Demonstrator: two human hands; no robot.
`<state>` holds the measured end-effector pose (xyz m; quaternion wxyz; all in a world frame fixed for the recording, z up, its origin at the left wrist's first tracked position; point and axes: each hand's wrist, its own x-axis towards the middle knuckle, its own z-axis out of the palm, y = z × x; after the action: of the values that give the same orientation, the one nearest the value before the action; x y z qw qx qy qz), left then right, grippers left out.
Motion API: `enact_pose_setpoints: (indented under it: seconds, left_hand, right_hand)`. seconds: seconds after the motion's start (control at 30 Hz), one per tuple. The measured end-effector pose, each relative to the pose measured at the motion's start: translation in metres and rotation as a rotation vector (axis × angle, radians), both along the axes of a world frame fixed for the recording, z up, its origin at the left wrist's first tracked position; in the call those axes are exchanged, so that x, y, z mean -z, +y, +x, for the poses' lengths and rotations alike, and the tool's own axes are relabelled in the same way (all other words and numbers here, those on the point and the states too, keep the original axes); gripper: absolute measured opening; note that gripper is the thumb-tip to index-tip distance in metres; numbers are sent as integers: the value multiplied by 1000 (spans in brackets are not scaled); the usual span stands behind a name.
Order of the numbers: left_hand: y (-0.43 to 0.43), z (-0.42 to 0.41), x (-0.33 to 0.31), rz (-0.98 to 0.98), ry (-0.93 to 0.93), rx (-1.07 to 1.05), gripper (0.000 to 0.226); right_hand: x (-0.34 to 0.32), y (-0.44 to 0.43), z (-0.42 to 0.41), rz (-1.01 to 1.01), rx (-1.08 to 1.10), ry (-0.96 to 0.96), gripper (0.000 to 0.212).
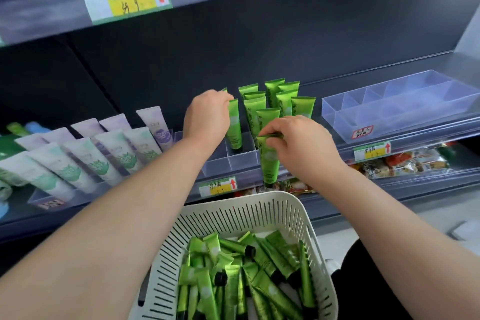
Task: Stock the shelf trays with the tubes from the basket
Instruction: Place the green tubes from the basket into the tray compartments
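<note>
Green plastic, probably light and a little soft: pinch it at the flat crimped end. Your left hand (pixel 206 115) grips 1 tube (pixel 235 128) standing in the tray (pixel 241 161); your right hand (pixel 301 149) pinches another tube (pixel 270 163) by its top, and many lie in the basket (pixel 220 212).

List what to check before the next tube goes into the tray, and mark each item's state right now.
1. Right hand has a tube: ok. The right hand pinches the hanging tube by its flat end, cap down.
2. That tube is above a compartment: not ok. It hangs in front of the tray, its cap below the front wall's rim.
3. Free compartment nearby: ok. The tray's front compartments hold nothing.
4. Left hand's tube seated: ok. The left hand grips the standing tube, upright, cap down in a compartment.
5. Supply left: ok. The basket holds many spare tubes.
</note>
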<state>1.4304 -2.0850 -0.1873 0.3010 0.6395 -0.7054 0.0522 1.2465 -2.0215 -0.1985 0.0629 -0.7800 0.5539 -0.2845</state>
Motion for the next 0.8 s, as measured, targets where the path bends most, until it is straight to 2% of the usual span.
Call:
enact_pose_setpoints:
  seconds: [0.23, 0.43, 0.8]
  left_hand:
    - [2, 7, 14, 6, 61, 17, 30]
    - [21, 13, 8, -158, 43, 116, 32]
    - [43, 35, 17, -152, 42, 159, 29]
  right_hand:
    - [-13, -7, 10, -86, -7, -26, 21]
    - [-36, -21, 31, -207, 10, -93, 20]
    - [-22, -48, 60, -211, 31, 98, 22]
